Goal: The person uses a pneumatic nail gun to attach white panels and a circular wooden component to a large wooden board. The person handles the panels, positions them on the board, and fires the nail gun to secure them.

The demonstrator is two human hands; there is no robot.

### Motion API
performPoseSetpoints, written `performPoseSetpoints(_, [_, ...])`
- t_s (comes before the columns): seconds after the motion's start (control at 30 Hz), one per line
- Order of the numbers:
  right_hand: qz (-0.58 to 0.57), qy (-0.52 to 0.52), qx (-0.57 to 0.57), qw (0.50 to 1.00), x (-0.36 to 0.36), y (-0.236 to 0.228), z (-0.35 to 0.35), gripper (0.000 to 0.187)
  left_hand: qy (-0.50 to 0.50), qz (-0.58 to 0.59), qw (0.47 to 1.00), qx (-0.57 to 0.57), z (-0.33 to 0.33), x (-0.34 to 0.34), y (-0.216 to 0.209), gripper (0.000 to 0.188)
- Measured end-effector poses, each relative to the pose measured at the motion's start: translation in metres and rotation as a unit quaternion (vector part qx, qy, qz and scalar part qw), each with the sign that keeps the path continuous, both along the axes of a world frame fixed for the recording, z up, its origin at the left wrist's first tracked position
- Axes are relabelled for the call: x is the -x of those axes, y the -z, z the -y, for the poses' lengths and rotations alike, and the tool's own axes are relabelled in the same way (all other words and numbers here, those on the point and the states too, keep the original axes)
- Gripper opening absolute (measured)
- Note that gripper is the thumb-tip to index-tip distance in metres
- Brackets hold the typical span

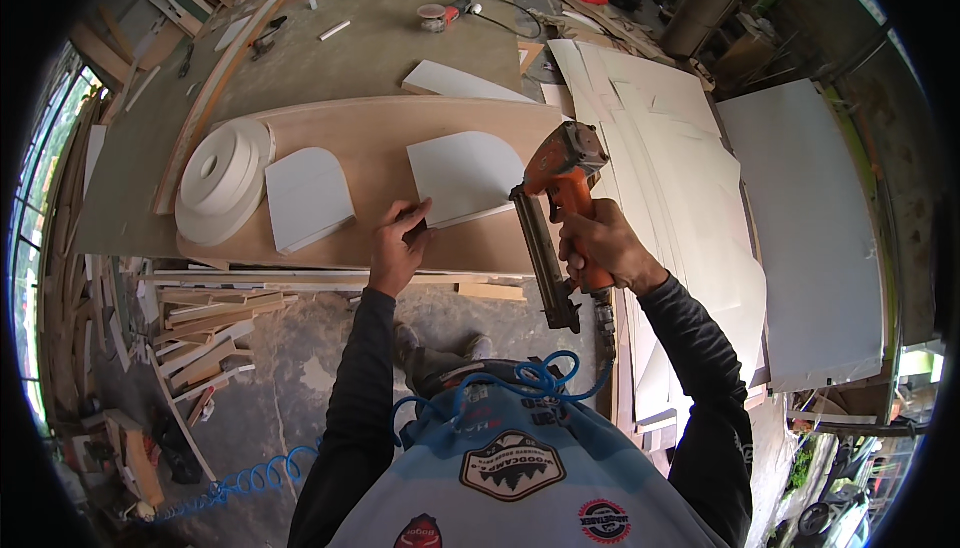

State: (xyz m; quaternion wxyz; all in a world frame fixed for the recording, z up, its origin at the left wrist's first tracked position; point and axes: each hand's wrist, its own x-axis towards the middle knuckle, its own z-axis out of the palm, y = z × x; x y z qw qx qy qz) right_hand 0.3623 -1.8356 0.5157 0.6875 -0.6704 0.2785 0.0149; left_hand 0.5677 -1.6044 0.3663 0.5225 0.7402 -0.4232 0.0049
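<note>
My right hand is wrapped round the handle of an orange and black nail gun. The gun's long magazine hangs down toward me, and its nose is close to the right end of a white panel with one rounded corner. At the panel's near left corner, my left hand is closed, thumb and fingers pinched around a small dark thing that I cannot make out. Left of it lies a second white rounded panel, beside a stack of white discs with a hole. All rest on a brown wooden board.
A blue air hose coils against my waist. Large white sheets are stacked to the right. Wood offcuts lie on the floor at left. A corded sander and a white strip sit on the table's far part.
</note>
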Motion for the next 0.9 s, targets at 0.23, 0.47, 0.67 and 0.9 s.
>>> performPoseSetpoints(0.23, [0.0,-0.005,0.007,1.0,0.0,0.0,0.0,0.024,0.001,-0.007,1.0,-0.013,-0.002,-0.001,0.0,0.054])
performPoseSetpoints(0.47, [0.012,-0.008,-0.02,1.0,-0.003,0.002,-0.007,0.022,-0.001,-0.003,1.0,-0.012,0.0,0.001,-0.004,0.052])
performPoseSetpoints(0.67, [0.019,-0.012,-0.003,1.0,-0.01,-0.005,-0.02,0.021,0.003,-0.049,0.999,-0.006,-0.001,0.004,-0.007,0.053])
performPoseSetpoints(0.9, [0.026,-0.026,0.024,0.999,-0.011,-0.001,-0.02,0.02,0.007,-0.033,0.999,-0.009,-0.001,0.002,-0.005,0.051])
